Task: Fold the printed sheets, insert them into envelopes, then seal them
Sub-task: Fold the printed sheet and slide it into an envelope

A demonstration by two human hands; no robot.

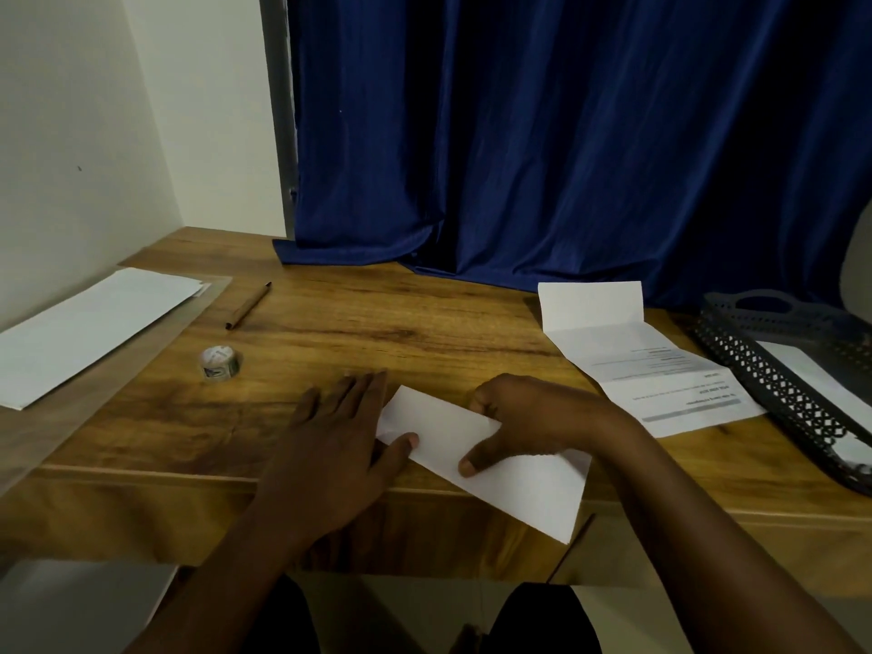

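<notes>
Sheet [472, 446], folded and white, lies at the lower centre of the frame, aslant across the near edge of the desk [401, 323], one corner hanging past it. Our left hand [339, 441] lies flat with fingers spread straight beside the sheet's left end, the thumb resting on that end. Our right hand [524, 417] curls over the sheet's far edge, its thumb pressing down on the top face; whether the fingers pinch a layer underneath we cannot tell, since the hand hides them.

We judge the step to be creasing a fold. To do it well, we should keep the left thumb as an anchor, line the edges up flush before pressing, then run the right thumb along the fold in one firm stroke, and pull the sheet fully onto the desk so the overhanging corner has support.

Counting outward: one creased printed sheet [660, 370] stands half open at centre right; one dark tray [755, 370] at the right edge holds at least one paper; one tape roll [219, 363] and one pen [247, 305] sit left of centre; envelopes [89, 332] lie at far left, seemingly two or more stacked.
</notes>
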